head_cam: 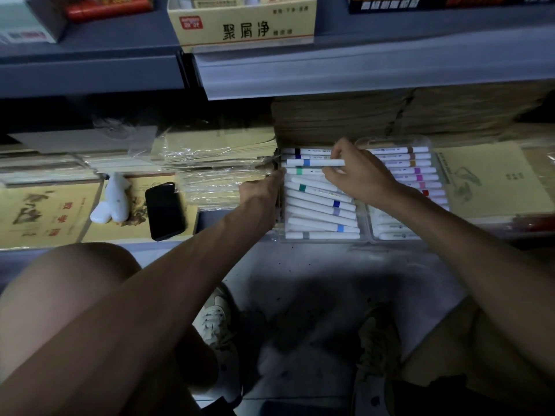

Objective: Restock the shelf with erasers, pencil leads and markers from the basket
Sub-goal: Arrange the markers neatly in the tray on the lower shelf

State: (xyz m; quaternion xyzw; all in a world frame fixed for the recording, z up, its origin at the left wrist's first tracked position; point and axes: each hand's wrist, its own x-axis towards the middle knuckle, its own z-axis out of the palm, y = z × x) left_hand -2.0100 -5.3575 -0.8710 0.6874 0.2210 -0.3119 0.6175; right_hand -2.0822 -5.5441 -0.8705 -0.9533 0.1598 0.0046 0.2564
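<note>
A clear plastic marker case [365, 238] lies open on the low shelf, both halves filled with several white markers with coloured bands. My right hand [357, 172] pinches one white marker with a blue band [312, 162] and holds it level over the back of the left half. My left hand [262, 192] grips the case's left edge. The markers in the left half [321, 208] lie slightly askew; those in the right half [411, 171] lie in a neat row. No basket is in view.
A black phone [165, 210] and a white whale-shaped object [112, 198] rest on yellow booklets [42, 211] at left. Wrapped paper packs [216, 166] sit beside the case. A yellow eraser box [243, 22] stands on the upper shelf [360, 70]. My knees and shoes are below.
</note>
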